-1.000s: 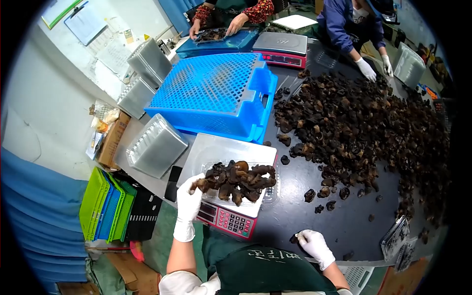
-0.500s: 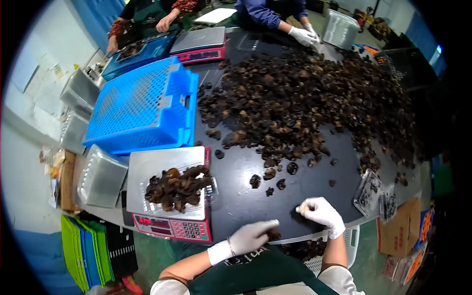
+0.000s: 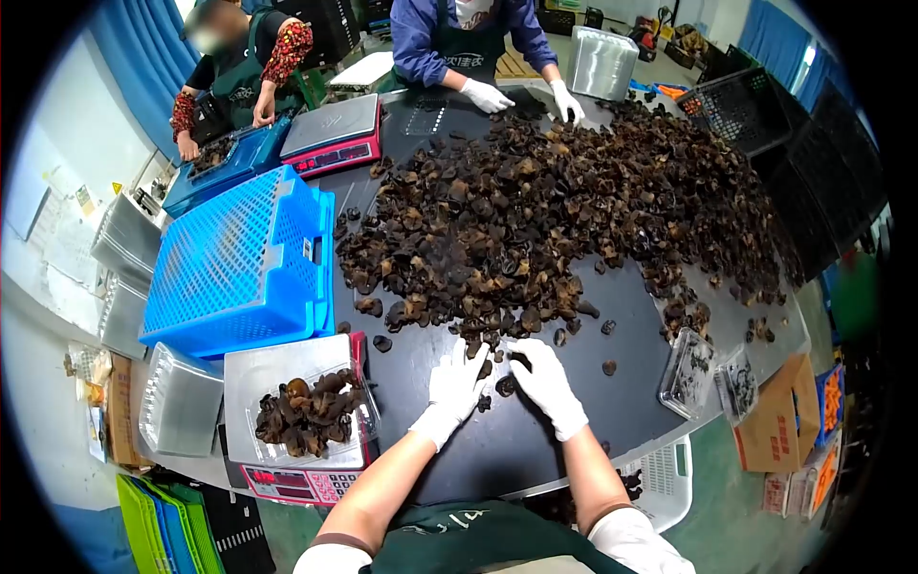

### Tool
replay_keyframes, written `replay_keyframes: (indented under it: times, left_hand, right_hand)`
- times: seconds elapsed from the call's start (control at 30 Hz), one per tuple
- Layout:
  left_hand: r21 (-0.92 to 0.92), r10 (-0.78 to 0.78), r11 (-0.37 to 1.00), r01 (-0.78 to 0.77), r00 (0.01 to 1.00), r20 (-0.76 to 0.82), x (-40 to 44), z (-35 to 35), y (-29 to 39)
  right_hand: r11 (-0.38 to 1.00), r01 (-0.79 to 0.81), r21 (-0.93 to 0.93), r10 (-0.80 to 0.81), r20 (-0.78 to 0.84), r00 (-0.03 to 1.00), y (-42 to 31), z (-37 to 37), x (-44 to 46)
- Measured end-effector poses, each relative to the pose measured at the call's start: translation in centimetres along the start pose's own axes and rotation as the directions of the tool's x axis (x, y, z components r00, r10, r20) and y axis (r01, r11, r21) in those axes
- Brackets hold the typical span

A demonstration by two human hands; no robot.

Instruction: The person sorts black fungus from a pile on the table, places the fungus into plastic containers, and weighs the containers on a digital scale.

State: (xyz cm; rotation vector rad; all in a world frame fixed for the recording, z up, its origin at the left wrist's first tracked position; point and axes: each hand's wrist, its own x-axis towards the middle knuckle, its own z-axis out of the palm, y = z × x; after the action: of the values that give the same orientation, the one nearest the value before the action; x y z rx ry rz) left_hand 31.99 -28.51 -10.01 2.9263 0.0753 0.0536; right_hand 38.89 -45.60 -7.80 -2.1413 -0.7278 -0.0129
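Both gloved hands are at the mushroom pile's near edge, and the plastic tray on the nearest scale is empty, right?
No, in the head view the tray on the nearest scale holds mushrooms. The left hand and right hand are at the near edge of the mushroom pile.

Dark brown to near-black, mottled with tan, in the fungus pieces (image 3: 497, 206). Plain white in the left glove (image 3: 457, 385) and right glove (image 3: 551, 385); deep green with pale lettering in the near apron (image 3: 507, 540). Dark grey across the bench (image 3: 631, 383). Bright blue, with a lattice pattern, in the upturned crate (image 3: 215, 234). Silver above pinkish red, with a grid of dark and pale keys, in the near scale (image 3: 241, 373). Red, speckled with black and pale spots, in the patterned sleeve (image 3: 288, 53); plain violet-blue in the far sleeve (image 3: 416, 43). Lime green in the stacked crates (image 3: 142, 526); white in the slotted basket (image 3: 666, 486).
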Motion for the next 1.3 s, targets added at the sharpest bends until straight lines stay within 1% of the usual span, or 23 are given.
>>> replay_keyframes:
  times: [0.07,0.1,0.2,0.23,0.27,0.33,0.37,0.4,0.43,0.47,0.5,0.6,0.67,0.73,0.9,0.93,1.0,1.07,1.1,1.17,1.2,1.27,1.3]
  left_hand:
    - [0.045,0.044,0.998,-0.044,0.999,0.014,0.7,1.3,-0.4]
    - [0.029,0.094,0.995,-0.093,0.994,-0.054,0.8,1.6,-0.7]
    - [-0.151,0.108,0.982,-0.112,0.994,-0.034,-0.4,2.8,-1.2]
    - [-0.318,-0.041,0.947,0.039,0.999,0.0,-1.2,3.5,-1.0]
    - [-0.366,-0.047,0.931,0.01,0.995,-0.091,-2.2,3.8,-1.1]
    - [-0.479,-0.155,0.873,0.093,0.984,-0.093,-4.1,1.4,0.0]
    - [-0.574,-0.205,0.818,0.036,0.951,-0.233,-4.8,2.3,-0.2]
    - [-0.658,-0.207,0.74,-0.138,0.885,-0.417,-4.9,3.0,-0.5]
    - [-0.947,-0.393,0.223,0.231,0.91,0.13,-5.7,1.4,-0.7]
    - [-0.75,-0.235,-0.37,0.548,0.726,0.647,-6.5,-0.7,-0.9]
    - [-0.548,-0.042,-0.709,0.444,0.749,0.661,-7.3,-1.2,-1.4]
    - [-0.147,0.246,-0.918,0.368,0.82,0.516,-8.9,-2.2,-2.3]
    - [-0.145,0.233,-0.927,0.346,0.833,0.502,-9.6,-3.6,-2.0]
    - [-0.141,0.227,-0.932,0.332,0.844,0.486,-10.4,-4.1,-1.8]
    - [-0.083,0.284,-0.935,0.343,0.87,0.402,-11.7,-4.7,-2.1]
    - [-0.087,0.29,-0.933,0.349,0.873,0.392,-11.9,-5.0,-2.1]
    - [-0.166,0.238,-0.926,0.341,0.863,0.446,-12.2,-6.4,-1.9]
    - [-0.293,0.241,-0.876,0.384,0.873,0.425,-12.8,-7.0,-2.0]
    - [-0.427,0.174,-0.805,0.412,0.852,0.493,-12.9,-9.5,-1.5]
    - [-0.517,0.091,-0.779,0.355,0.879,0.468,-13.8,-12.8,-2.0]
    - [-0.566,0.048,-0.756,0.33,0.889,0.454,-14.3,-14.3,-2.7]
    - [-0.81,-0.295,-0.571,0.132,0.888,0.353,-15.5,-16.9,-4.5]
    - [-0.922,-0.507,-0.379,0.084,0.815,0.282,-15.7,-18.6,-5.2]
  right_hand:
    - [1.0,-0.014,-0.01,0.014,0.004,1.0,1.0,2.7,1.5]
    - [1.0,0.02,-0.001,-0.02,0.0,1.0,1.0,3.6,2.1]
    - [0.964,0.162,-0.211,-0.145,0.091,0.985,1.1,5.5,3.7]
    - [0.961,0.187,-0.202,-0.176,0.071,0.982,0.9,5.5,4.1]
    - [0.982,0.135,-0.135,-0.124,0.092,0.988,3.0,6.5,4.3]
    - [0.995,0.067,0.078,-0.062,-0.068,0.996,2.6,5.5,4.3]
    - [0.998,0.036,0.058,-0.029,-0.108,0.994,1.7,4.1,4.3]
    - [0.999,0.027,0.037,-0.021,-0.143,0.989,0.8,2.7,4.1]
    - [1.0,0.016,0.018,-0.012,-0.185,0.983,0.6,1.9,3.6]
    - [0.999,-0.02,-0.04,0.012,-0.192,0.981,0.8,1.6,2.9]
    - [0.993,-0.025,-0.115,0.012,-0.118,0.993,1.6,1.2,2.0]
    - [0.972,0.027,-0.232,-0.037,-0.038,0.999,1.2,1.8,0.4]
    - [0.957,0.079,-0.28,-0.096,-0.046,0.994,1.3,2.3,0.3]
    - [0.977,0.071,-0.2,-0.095,-0.111,0.989,3.2,3.1,0.1]
    - [0.943,-0.256,0.215,0.296,-0.185,0.937,3.0,2.9,0.8]
    - [0.893,-0.332,0.306,0.376,-0.099,0.921,3.8,3.0,0.5]
    - [0.71,-0.468,0.526,0.461,0.154,0.874,-1.5,1.5,0.7]
    - [0.72,-0.385,0.577,0.338,0.193,0.921,-2.6,2.7,-0.1]
    - [0.751,-0.349,0.56,0.284,0.204,0.937,-3.6,3.2,-0.4]
    - [0.802,-0.277,0.53,0.169,0.244,0.955,-7.1,3.6,-0.5]
    - [0.765,-0.371,0.526,0.2,0.353,0.914,-8.8,3.6,-0.4]
    - [0.822,-0.262,0.505,0.074,0.363,0.929,-10.7,4.9,-0.3]
    - [0.833,-0.184,0.523,-0.012,0.349,0.937,-12.0,5.4,0.0]
